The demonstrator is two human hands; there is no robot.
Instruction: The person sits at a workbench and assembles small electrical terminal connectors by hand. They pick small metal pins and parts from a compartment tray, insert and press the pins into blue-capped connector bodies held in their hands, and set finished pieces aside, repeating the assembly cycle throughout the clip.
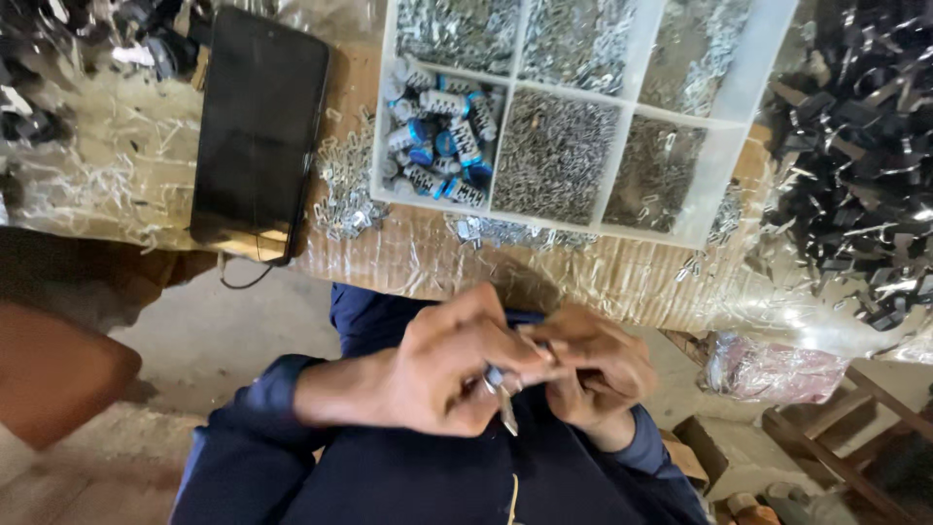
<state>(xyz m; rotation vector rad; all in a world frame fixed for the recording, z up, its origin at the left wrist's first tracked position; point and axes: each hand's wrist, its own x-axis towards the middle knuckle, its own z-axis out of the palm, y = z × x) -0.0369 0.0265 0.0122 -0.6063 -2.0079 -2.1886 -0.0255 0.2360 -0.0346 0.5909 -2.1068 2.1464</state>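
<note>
Head view looks down on both hands pressed together above the lap; the left hand (pixel 437 374) curls round a small metal part (pixel 502 394), pinching it between thumb and fingers so its thin end pokes out toward 6 o'clock; the right hand (pixel 595 374) closes against it from 3 o'clock, fingertips meeting the same piece, probably to steady it while the two halves are fitted; whether it grips something of its own I cannot tell. Outward, at 12 o'clock, the desk (pixel 603 277) under crinkled plastic carries a white divided tray (pixel 724 112); one compartment holds blue-and-silver cylinders (pixel 437 146), the others heaps of tiny silver pieces (pixel 554 156); loose silver clips (pixel 345 199) lie beside it; a dark phone (pixel 258 126) rests at 10 o'clock; black parts (pixel 860 165) pile at 2 o'clock.
</note>
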